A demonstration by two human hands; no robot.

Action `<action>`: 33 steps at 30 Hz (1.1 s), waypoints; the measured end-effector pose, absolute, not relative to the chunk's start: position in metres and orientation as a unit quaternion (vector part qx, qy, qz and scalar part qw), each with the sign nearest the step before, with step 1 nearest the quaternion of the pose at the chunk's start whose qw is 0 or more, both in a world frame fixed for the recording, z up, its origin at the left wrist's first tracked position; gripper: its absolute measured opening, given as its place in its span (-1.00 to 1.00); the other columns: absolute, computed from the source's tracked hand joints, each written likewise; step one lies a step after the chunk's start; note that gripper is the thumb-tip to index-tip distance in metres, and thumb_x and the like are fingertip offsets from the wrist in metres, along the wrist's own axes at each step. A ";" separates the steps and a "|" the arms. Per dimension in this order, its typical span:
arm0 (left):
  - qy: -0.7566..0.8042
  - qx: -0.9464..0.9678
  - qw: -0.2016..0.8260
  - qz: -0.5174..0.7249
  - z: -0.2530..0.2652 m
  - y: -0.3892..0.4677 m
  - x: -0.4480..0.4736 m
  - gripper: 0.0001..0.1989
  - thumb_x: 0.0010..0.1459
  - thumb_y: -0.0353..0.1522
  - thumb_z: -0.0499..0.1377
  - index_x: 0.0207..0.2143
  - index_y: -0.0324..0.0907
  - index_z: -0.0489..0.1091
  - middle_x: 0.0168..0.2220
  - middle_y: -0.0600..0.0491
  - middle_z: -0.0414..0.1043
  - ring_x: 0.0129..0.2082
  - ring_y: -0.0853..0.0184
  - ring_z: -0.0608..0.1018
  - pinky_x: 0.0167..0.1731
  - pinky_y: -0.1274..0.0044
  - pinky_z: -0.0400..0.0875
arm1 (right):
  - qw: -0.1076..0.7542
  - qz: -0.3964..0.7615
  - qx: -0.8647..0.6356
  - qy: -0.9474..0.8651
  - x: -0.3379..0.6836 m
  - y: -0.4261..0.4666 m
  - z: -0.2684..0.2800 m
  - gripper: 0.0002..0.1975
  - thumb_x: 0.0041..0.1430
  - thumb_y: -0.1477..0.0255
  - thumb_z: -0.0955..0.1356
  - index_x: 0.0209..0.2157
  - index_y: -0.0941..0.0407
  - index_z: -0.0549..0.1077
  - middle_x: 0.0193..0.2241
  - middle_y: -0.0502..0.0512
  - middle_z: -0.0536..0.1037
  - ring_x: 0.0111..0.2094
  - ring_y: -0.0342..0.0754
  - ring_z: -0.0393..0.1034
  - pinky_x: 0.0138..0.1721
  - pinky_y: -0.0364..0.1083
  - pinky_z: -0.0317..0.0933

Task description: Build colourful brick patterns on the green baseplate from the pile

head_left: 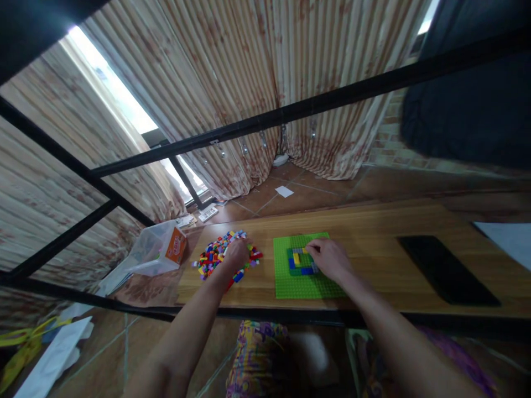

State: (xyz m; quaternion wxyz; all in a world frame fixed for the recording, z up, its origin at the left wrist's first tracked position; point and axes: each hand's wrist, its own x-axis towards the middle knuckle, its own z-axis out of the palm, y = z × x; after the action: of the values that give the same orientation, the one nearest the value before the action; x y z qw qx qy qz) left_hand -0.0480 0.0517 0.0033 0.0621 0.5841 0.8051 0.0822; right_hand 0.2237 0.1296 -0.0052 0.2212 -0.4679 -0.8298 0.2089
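Observation:
A loose pile of small toy building bricks (213, 255) in many colours lies on the left of the wooden board. My left hand (237, 254) reaches into its right side, with the fingertips hidden behind the hand. On a bright green studded baseplate (286, 287) stands a low, roughly square brick build (307, 271) in blue, green and grey, with yellow bricks (296, 258) inside it. My right hand (329, 258) is at the build's upper right part, thumb and forefinger pinched together. What sits between those fingertips is too small to make out.
A dark flat slab (448, 271) lies on the right of the wooden board (373, 232). To the left stands a clear plastic box (155, 257) with an orange label. A black metal bar (265, 119) crosses beyond the board, before striped curtains (199, 66). White paper (506, 237) lies far right.

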 end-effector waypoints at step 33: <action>0.690 0.587 0.079 0.417 0.028 -0.003 0.076 -0.88 0.12 -0.40 0.16 -0.25 -0.17 0.42 -0.38 0.07 0.41 -0.41 0.40 0.47 -0.33 0.55 0.40 | 0.298 0.766 -0.288 -0.492 0.197 0.090 0.005 -0.69 -0.20 0.18 0.50 -0.50 0.15 0.54 -0.60 -0.01 0.50 -0.60 -0.23 0.27 -0.52 -0.17 0.16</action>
State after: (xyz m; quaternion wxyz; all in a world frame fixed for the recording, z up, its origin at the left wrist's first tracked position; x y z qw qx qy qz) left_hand 0.0765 -0.0025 0.0284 0.0793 0.5866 0.6900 0.4166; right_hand 0.1965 0.0899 0.0051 0.2982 -0.2875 -0.4919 0.7658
